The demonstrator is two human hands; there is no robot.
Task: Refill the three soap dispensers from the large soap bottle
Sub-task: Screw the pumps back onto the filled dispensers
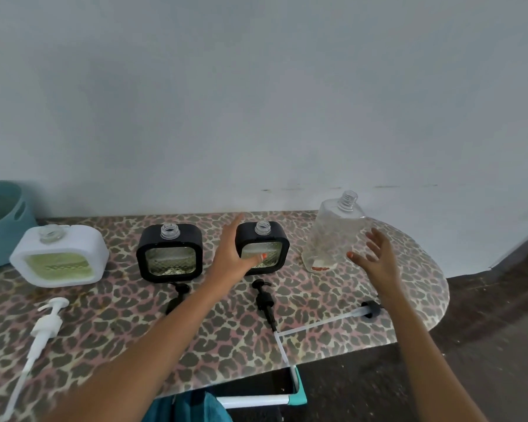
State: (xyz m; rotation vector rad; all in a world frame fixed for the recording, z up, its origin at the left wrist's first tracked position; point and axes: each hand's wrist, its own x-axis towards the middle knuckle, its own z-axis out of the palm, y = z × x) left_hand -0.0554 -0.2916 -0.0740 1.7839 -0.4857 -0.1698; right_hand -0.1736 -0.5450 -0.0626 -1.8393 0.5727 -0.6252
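At centre, the left hand (233, 254) is laid against the right-hand black dispenser (276, 234), fingers straight, thumb on its front. Right of centre, the right hand (378, 257) is spread wide just beside the large soap bottle (333, 233).

wall (256, 86): plain pale grey | floor (485, 345): dark | table (134, 345): leopard-print cover

Teal tub (13, 233) at left end of leopard-print tabletop (104, 315); grey wall (256, 102) behind.
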